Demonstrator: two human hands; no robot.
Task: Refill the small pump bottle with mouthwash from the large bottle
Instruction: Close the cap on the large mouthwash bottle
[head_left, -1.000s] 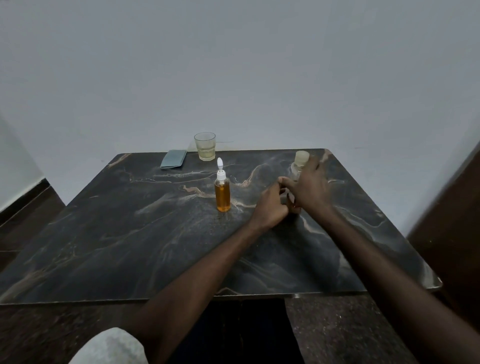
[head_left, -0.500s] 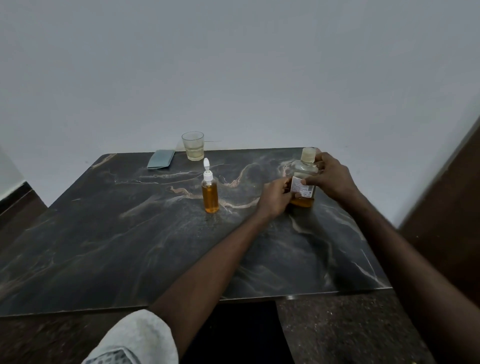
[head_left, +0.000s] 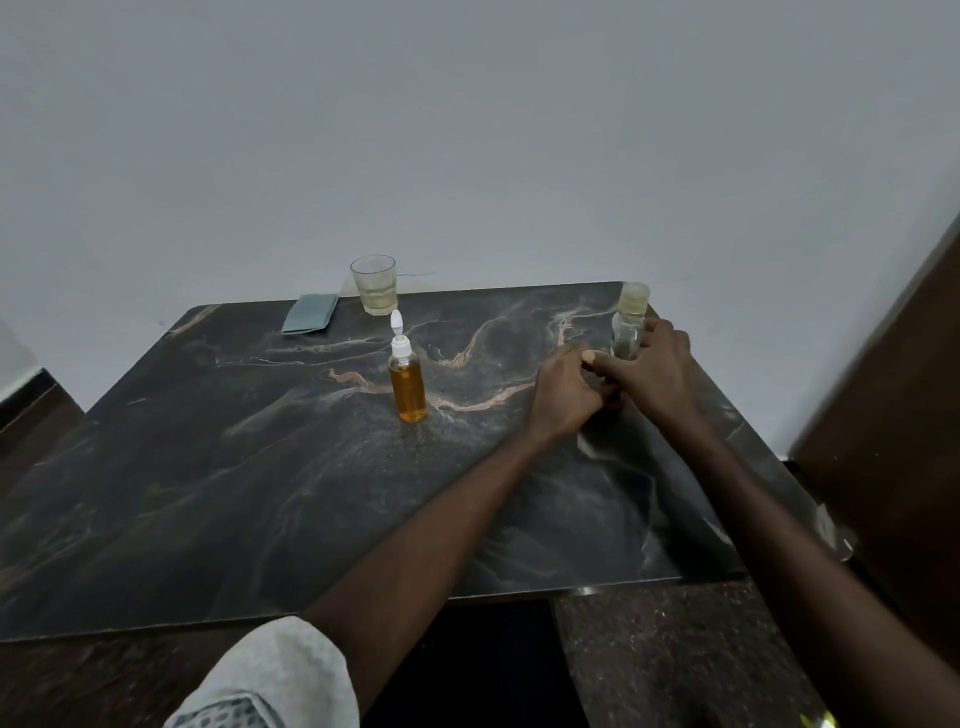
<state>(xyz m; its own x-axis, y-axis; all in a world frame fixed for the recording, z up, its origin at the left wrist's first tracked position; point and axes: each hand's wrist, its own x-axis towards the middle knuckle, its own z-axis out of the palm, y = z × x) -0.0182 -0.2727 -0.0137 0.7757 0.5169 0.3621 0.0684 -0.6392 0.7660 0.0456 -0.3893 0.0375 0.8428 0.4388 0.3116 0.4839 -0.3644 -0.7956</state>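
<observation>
The small pump bottle (head_left: 408, 382) stands upright at the middle of the dark marble table (head_left: 260, 467), filled with amber liquid and topped by a white nozzle. The large clear bottle (head_left: 630, 322) with a pale cap stands near the table's far right corner; only its cap and neck show above my hands. My right hand (head_left: 652, 371) wraps around its body from the right. My left hand (head_left: 569, 392) presses against its lower left side, its fingers meeting the right hand's. The large bottle's label and liquid are hidden.
A clear glass (head_left: 374, 285) with a little pale liquid stands at the table's far edge, next to a flat grey-blue pouch (head_left: 310, 313). A white wall rises behind. A dark wooden panel (head_left: 893, 415) stands to the right of the table.
The camera view shifted. The large bottle's label and amber liquid showed half a second ago; now both hands cover its body. The pump bottle has not moved.
</observation>
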